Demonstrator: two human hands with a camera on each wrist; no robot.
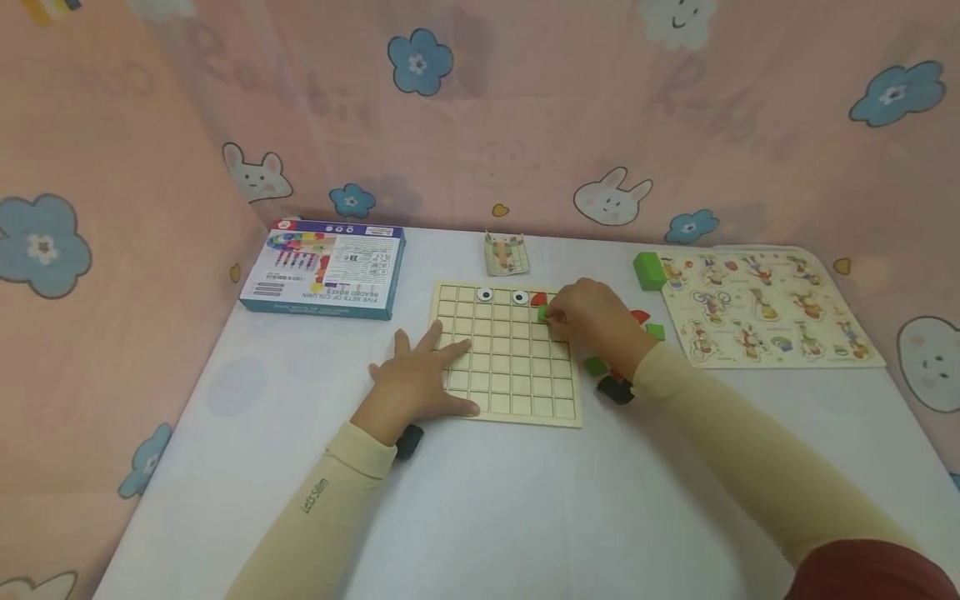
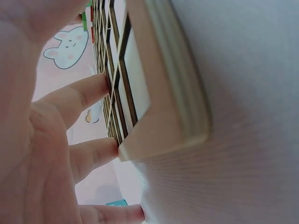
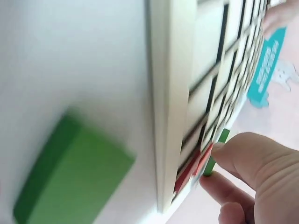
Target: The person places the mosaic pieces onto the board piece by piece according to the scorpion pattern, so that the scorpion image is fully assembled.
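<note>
A wooden grid board (image 1: 501, 364) lies on the white table. My left hand (image 1: 412, 379) rests over its left edge with fingers spread; in the left wrist view two fingertips (image 2: 100, 86) touch the grid. At the board's far right corner my right hand (image 1: 600, 321) pinches a small green block (image 1: 543, 313) between thumb and finger, also visible in the right wrist view as a thin green piece (image 3: 224, 135). Just beyond it a red piece (image 1: 538, 298) sits in the top row, along with two round eye pieces, one left (image 1: 485, 295) and one right (image 1: 520, 297).
Loose green (image 1: 595, 366) and red (image 1: 640, 317) pieces lie right of the board, partly behind my right arm. A larger green block (image 1: 649, 271) stands beside a picture board (image 1: 765, 308). A small patterned card (image 1: 507, 254) is behind the grid, a flat box (image 1: 322, 271) to the left.
</note>
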